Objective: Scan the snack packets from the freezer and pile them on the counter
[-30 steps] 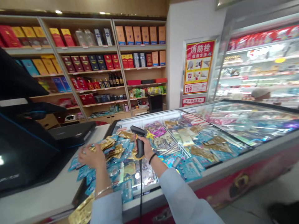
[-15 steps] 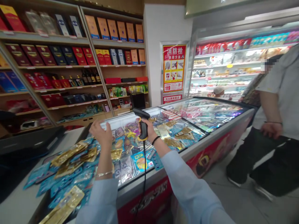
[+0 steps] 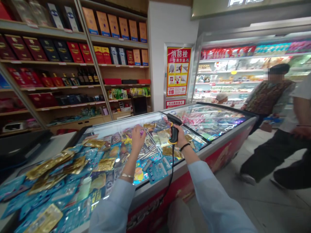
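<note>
My right hand (image 3: pixel 181 136) grips a black-and-yellow handheld barcode scanner (image 3: pixel 174 133) by its handle, above the freezer; its cord hangs down in front. Over the middle of the chest freezer (image 3: pixel 194 163), my left hand (image 3: pixel 138 137) has its fingers bent and slightly apart, with a purple patch showing between them. No held item can be made out in it. To its left spreads a pile of blue packets (image 3: pixel 60 194) and gold packets (image 3: pixel 52 163). Near the front edge, below both hands, are more blue packets (image 3: pixel 157 170).
Shelves (image 3: pixel 121 66) of boxed goods and bottles stand behind at left. A dark device (image 3: pixel 24 150) is on the left counter (image 3: pixel 57 145). At right, a person (image 3: pixel 274 94) in a patterned vest and another in dark trousers (image 3: pixel 262 158) stand near the lit refrigerated shelves (image 3: pixel 218 81).
My left hand has moved right and its spread fingers have bent. The scanner in my right hand has shifted right. My view has moved; the person in dark trousers is farther right.
</note>
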Motion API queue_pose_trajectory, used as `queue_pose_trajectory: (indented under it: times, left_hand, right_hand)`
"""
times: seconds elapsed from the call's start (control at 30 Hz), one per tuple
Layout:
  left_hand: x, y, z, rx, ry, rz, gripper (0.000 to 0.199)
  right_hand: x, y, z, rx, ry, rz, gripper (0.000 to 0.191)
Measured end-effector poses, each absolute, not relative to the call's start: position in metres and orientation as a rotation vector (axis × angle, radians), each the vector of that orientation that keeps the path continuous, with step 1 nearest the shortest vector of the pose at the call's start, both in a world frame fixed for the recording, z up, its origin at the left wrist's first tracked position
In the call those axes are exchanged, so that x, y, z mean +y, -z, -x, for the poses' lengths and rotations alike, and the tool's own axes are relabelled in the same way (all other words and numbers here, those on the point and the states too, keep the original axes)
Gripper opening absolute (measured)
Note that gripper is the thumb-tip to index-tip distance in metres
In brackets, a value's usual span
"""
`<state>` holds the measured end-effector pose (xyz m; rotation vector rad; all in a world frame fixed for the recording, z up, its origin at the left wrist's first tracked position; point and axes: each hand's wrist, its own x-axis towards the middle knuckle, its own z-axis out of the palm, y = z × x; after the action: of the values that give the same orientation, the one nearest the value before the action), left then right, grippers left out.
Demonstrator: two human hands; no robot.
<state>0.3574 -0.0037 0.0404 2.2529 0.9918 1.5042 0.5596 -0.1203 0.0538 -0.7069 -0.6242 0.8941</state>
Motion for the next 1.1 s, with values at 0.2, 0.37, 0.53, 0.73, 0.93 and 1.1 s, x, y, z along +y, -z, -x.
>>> queue_pose_trajectory:
  times: [0.2, 0.37, 0.53, 0.73, 0.93, 1.1]
  left_hand:
    - [-0.027, -0.016, -0.397, 0.692, -1.188, -2.312, 0.018]
    - [-0.034, 0.011, -0.41, 0.535, -0.926, -2.401, 0.032]
    - [-0.036, 0.031, -0.416, 0.615, -0.782, -2.579, 0.036]
    - [-0.044, 0.04, -0.419, 0.656, -0.726, -2.726, 0.051]
    - [-0.046, 0.04, -0.42, 0.685, -0.579, -2.705, 0.047]
    - [-0.044, 0.034, -0.42, 0.785, -0.409, -2.6, 0.046]
  right_hand:
    - [-0.127, -0.027, -0.583, -0.576, -0.896, 0.795, 0.024]
    - [-0.139, -0.003, -0.606, -0.536, -0.904, 0.799, 0.027]
    - [-0.142, 0.018, -0.616, -0.469, -0.885, 0.788, 0.03]
    - [-0.135, 0.029, -0.618, -0.508, -0.865, 0.81, 0.029]
    - [-0.135, 0.029, -0.619, -0.529, -0.902, 0.847, 0.031]
    - [-0.135, 0.027, -0.62, -0.509, -0.933, 0.833, 0.03]
